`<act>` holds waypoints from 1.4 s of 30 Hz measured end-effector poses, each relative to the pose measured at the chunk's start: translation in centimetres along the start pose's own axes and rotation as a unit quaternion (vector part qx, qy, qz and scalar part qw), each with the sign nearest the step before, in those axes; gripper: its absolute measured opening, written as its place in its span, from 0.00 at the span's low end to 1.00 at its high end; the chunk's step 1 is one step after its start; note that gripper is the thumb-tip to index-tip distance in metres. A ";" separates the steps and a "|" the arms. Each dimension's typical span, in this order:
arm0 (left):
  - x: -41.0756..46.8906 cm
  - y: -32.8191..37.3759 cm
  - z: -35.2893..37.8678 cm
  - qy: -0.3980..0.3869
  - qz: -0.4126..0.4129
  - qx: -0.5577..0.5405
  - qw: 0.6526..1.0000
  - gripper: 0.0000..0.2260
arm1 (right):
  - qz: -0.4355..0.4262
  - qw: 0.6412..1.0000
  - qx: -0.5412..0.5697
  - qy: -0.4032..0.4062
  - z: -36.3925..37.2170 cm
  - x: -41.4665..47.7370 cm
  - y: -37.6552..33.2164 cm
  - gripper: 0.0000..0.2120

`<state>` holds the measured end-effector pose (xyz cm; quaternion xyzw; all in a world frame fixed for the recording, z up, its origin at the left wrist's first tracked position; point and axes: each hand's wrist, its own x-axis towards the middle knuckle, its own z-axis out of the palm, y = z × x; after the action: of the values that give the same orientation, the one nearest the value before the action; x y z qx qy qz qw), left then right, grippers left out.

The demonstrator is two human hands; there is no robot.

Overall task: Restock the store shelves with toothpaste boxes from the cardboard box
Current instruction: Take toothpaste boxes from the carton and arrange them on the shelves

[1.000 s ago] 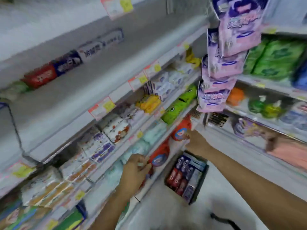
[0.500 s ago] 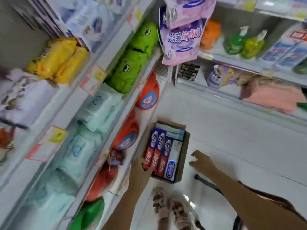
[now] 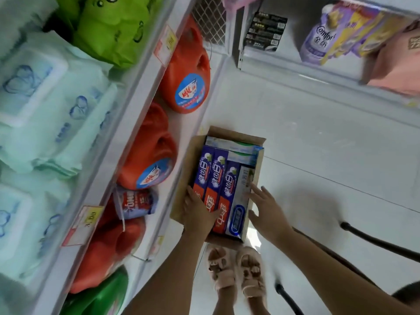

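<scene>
The cardboard box [image 3: 236,133] on the floor [image 3: 318,160], beside the shelf [image 3: 138,110], holds toothpaste boxes [image 3: 218,176] (three blue-red). The left hand [image 3: 200,212] lies on these, grip unclear; the right hand [image 3: 268,210] touches a silver box [image 3: 240,193], fingers straight.

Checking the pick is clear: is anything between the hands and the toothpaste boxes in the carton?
Nothing visible. The cardboard box is open on top; the left hand rests on the blue-and-red toothpaste boxes and the right hand touches the white box.
</scene>
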<state>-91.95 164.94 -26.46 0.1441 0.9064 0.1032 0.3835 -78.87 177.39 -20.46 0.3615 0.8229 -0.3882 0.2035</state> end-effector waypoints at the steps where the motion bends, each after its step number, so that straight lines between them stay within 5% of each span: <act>1: 0.4 0.1 0.3 0.010 -0.007 0.001 1.000 0.55 | 0.005 1.000 0.002 0.004 0.1 0.0 0.0 0.23; 6: 0.5 0.7 -1.0 0.042 -0.042 -0.061 0.996 0.41 | 0.024 0.996 0.072 0.041 -1.1 -1.2 -0.9 0.17; 11: -2.3 0.9 -4.7 -0.079 -0.074 -0.187 0.976 0.28 | 0.104 0.984 0.142 0.035 -4.3 -3.0 -2.8 0.19; 18: -13.7 3.4 -12.9 -0.244 -0.086 -0.355 0.898 0.22 | 0.166 0.884 0.436 -0.033 -11.1 -8.7 -9.0 0.18; 21: -17.7 4.9 -15.8 -0.263 -0.036 -0.373 0.889 0.16 | 0.164 0.859 0.477 -0.090 -12.9 -11.5 -11.3 0.32; 23: -20.2 6.4 -18.3 -0.260 0.008 -0.379 0.888 0.14 | 0.134 0.847 0.503 -0.108 -14.0 -13.9 -13.0 0.30; 27: -23.5 9.5 -22.8 -0.225 0.128 -0.347 0.902 0.27 | 0.083 0.822 0.560 -0.052 -16.6 -18.1 -16.8 0.15; 31: -25.4 12.5 -26.5 -0.181 0.213 -0.337 0.899 0.27 | 0.036 0.800 0.598 0.034 -20.3 -20.4 -18.8 0.17; 36: -26.5 15.9 -31.2 -0.143 0.195 -0.343 0.908 0.26 | -0.003 0.777 0.627 0.055 -25.0 -21.4 -20.6 0.30; 39: -26.5 18.0 -34.0 -0.162 0.153 -0.426 0.877 0.16 | -0.025 0.764 0.643 0.051 -27.9 -21.3 -21.1 0.26; 42: -25.9 19.7 -36.3 -0.178 0.142 -0.467 0.854 0.17 | -0.038 0.751 0.658 0.041 -30.7 -20.4 -21.6 0.20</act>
<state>-97.46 171.83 21.45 0.0914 0.6372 0.5407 0.5415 -83.44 183.16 21.58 0.3901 0.3846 -0.8259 -0.1332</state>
